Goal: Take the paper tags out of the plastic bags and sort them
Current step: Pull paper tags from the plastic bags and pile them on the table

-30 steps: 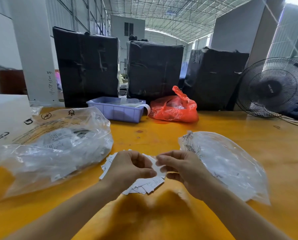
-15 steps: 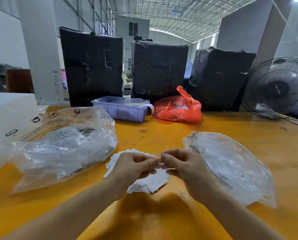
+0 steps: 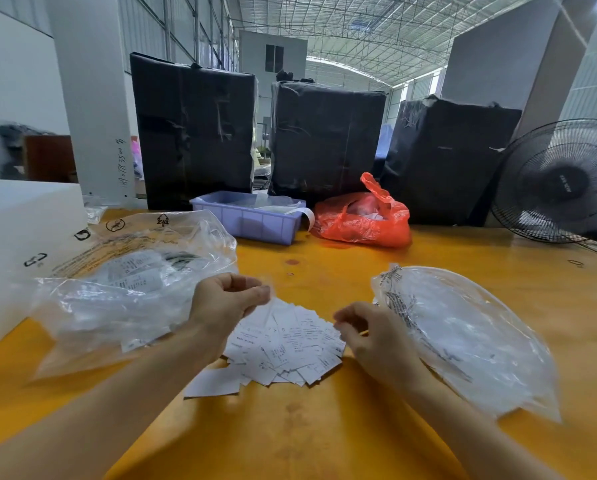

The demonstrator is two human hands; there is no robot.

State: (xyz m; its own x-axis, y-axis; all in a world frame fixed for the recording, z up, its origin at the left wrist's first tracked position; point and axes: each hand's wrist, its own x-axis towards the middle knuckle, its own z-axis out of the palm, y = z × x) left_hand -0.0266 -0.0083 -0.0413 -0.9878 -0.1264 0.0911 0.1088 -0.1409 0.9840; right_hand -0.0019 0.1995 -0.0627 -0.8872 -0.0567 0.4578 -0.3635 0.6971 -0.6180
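Note:
A loose pile of white paper tags (image 3: pixel 283 344) lies on the orange table in front of me. My left hand (image 3: pixel 226 303) is raised above the pile's left edge, and its fingertips pinch a small clear plastic bag (image 3: pixel 271 289) that shows only as a blur. My right hand (image 3: pixel 370 336) hovers at the pile's right edge with curled fingers; whether it pinches a tag is unclear. A large clear bag holding tag packets (image 3: pixel 130 292) lies to the left. A flatter clear bag (image 3: pixel 463 334) lies to the right.
At the back of the table (image 3: pixel 325 438) stand a lilac plastic bin (image 3: pixel 252 216), a red plastic bag (image 3: pixel 363 220) and three black wrapped bales (image 3: pixel 325 140). A black fan (image 3: pixel 564 181) is at the far right and a white box (image 3: pixel 16 230) at the left.
My hands were pinched together over the pile and have now drawn apart. The left one rose up and left with the small bag, and the spread of tags is now uncovered.

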